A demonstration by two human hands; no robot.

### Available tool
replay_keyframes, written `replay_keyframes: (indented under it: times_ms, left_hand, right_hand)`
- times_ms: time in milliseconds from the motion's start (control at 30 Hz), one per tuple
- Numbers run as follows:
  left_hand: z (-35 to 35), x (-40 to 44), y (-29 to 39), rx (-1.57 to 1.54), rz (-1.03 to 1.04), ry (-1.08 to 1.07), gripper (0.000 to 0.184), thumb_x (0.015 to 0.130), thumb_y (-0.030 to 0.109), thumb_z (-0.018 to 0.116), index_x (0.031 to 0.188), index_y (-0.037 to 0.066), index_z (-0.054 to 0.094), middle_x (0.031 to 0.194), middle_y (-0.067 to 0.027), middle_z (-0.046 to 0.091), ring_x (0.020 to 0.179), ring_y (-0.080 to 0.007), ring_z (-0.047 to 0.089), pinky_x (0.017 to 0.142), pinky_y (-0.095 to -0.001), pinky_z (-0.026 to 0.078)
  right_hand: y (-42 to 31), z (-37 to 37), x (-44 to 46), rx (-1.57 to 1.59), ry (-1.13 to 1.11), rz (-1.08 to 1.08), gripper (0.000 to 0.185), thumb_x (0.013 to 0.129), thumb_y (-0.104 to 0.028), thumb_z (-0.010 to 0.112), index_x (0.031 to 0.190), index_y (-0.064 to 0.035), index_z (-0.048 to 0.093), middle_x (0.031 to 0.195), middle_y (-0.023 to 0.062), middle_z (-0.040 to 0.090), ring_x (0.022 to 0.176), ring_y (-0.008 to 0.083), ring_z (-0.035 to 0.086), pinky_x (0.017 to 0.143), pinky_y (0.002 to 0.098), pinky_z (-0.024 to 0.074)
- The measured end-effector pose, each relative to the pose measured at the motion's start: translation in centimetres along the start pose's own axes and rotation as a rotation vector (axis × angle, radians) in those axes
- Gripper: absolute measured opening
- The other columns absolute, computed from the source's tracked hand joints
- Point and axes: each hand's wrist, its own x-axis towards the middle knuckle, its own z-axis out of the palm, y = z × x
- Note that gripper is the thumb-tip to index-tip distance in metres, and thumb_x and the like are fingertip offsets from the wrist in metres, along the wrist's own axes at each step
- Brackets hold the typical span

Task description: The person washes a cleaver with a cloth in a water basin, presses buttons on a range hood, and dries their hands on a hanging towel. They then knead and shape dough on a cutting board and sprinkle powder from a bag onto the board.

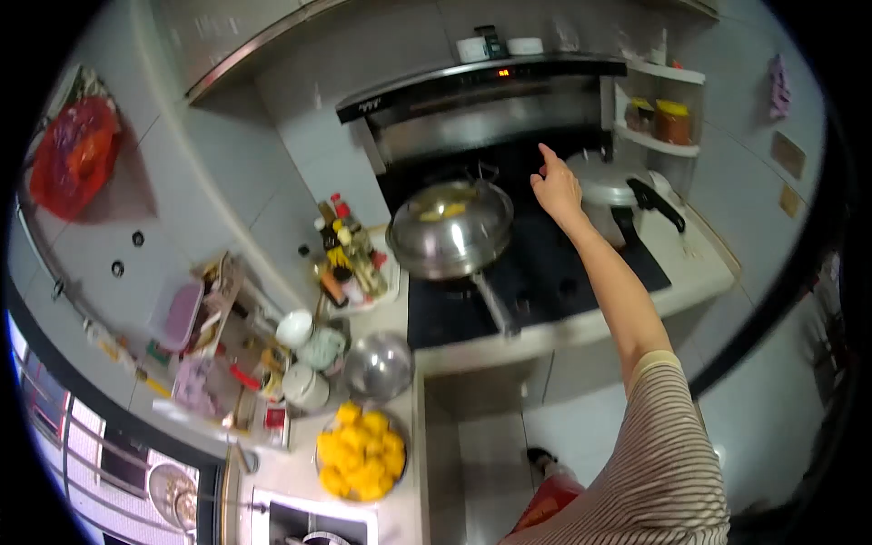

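My right hand (557, 189) reaches up over the back of the black cooktop (536, 295), its index finger stretched out toward the range hood (481, 118). It holds nothing, and its other fingers seem partly bent. The fingertip appears just below the lit red display (503, 73) on the hood. To the hand's left a steel wok with a domed lid (451, 229) sits on the cooktop, some yellow food showing through the lid. Close to its right stands a pressure cooker (604, 177) with a black handle. My left hand is out of view.
Left of the cooktop are several sauce bottles (354, 259), a steel bowl (379, 365) and a bowl of yellow chunks (361, 454). A sink (363, 518) lies at the bottom. A corner shelf (668, 141) holds jars at the right.
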Motion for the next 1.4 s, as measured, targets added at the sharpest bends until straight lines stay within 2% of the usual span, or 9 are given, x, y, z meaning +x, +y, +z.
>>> replay_keyframes:
  times_ms: [67,200,333,400,600,767,1000,1100,1400]
  left_hand:
    - [3.3,3.5,8.4,-0.046,0.063,0.016,0.039,0.08,0.031,0.054,0.093,-0.005,0.061,0.084,-0.0201,0.063,0.073,-0.0317,0.06,0.063,-0.0418,0.047]
    - [7.3,8.3,20.9,-0.076,0.135,0.004,0.039,0.079,0.03,0.055,0.093,-0.005,0.061,0.083,-0.0198,0.063,0.072,-0.0313,0.06,0.063,-0.0415,0.047]
    - [10.0,10.8,28.9,-0.083,0.178,-0.016,0.038,0.079,0.029,0.055,0.094,-0.005,0.061,0.083,-0.0195,0.063,0.072,-0.0309,0.06,0.063,-0.0411,0.047]
    - [10.9,11.6,31.3,-0.082,0.187,-0.03,0.038,0.078,0.029,0.055,0.094,-0.005,0.061,0.082,-0.0194,0.063,0.071,-0.0306,0.06,0.062,-0.0409,0.047]
    - [12.6,13.0,34.6,-0.073,0.195,-0.05,0.037,0.078,0.027,0.056,0.094,-0.005,0.06,0.082,-0.0189,0.063,0.07,-0.03,0.06,0.062,-0.0403,0.047]
    - [12.9,13.4,35.2,-0.07,0.186,-0.051,0.036,0.077,0.026,0.057,0.094,-0.005,0.06,0.081,-0.0186,0.063,0.069,-0.0295,0.06,0.061,-0.0399,0.047]
    - [12.9,13.8,35.2,-0.071,0.179,-0.043,0.035,0.076,0.024,0.057,0.095,-0.005,0.06,0.08,-0.0181,0.063,0.068,-0.0287,0.059,0.06,-0.0392,0.047]
    - [12.8,13.9,34.9,-0.069,0.169,-0.031,0.035,0.076,0.024,0.058,0.095,-0.005,0.06,0.079,-0.0179,0.063,0.068,-0.0284,0.059,0.06,-0.0389,0.047]
    - [12.5,14.3,34.4,-0.075,0.155,-0.014,0.034,0.075,0.022,0.058,0.096,-0.005,0.059,0.078,-0.0173,0.063,0.066,-0.0275,0.059,0.059,-0.0381,0.047]
  right_hand:
    - [2.0,2.6,7.2,-0.023,-0.037,0.063,0.062,0.078,-0.014,0.053,0.134,-0.015,0.029,0.111,0.0185,0.052,0.095,0.0359,0.054,0.078,0.0431,0.0444]
    - [4.8,5.6,17.1,-0.047,-0.064,0.107,0.071,0.076,-0.014,0.053,0.138,-0.0192,0.019,0.101,0.0206,0.058,0.09,0.037,0.057,0.076,0.0439,0.0454]
    - [6.6,7.8,23.6,-0.059,-0.045,0.113,0.078,0.074,-0.015,0.054,0.139,-0.0266,0.013,0.094,0.0214,0.061,0.086,0.0381,0.059,0.074,0.0448,0.0461]
    - [6.9,8.4,25.4,-0.07,-0.047,0.137,0.078,0.074,-0.017,0.053,0.139,-0.03,0.013,0.097,0.0216,0.06,0.088,0.0378,0.058,0.074,0.0449,0.0458]
    - [8.2,9.4,28.1,-0.1,-0.039,0.12,0.08,0.074,-0.017,0.056,0.139,-0.0303,0.011,0.098,0.0212,0.06,0.086,0.0369,0.059,0.072,0.0452,0.0463]
    - [9.5,10.2,28.2,-0.226,0.049,0.018,0.081,0.074,-0.008,0.056,0.138,-0.0317,0.013,0.093,0.0176,0.059,0.08,0.0372,0.059,0.068,0.0468,0.0468]
    - [8.9,11.9,27.8,-0.235,0.12,-0.214,0.077,0.074,-0.008,0.054,0.138,-0.0285,0.017,0.09,0.0176,0.056,0.065,0.0361,0.059,0.056,0.0476,0.048]
    - [8.1,11.9,27.8,-0.274,0.064,-0.136,0.077,0.074,-0.007,0.055,0.137,-0.0331,0.018,0.09,0.0161,0.057,0.069,0.0355,0.059,0.06,0.046,0.0482]
    - [8.0,12.4,27.7,-0.231,0.093,-0.128,0.078,0.073,-0.006,0.055,0.137,-0.0312,0.019,0.091,0.0149,0.057,0.071,0.0345,0.06,0.063,0.0466,0.0482]
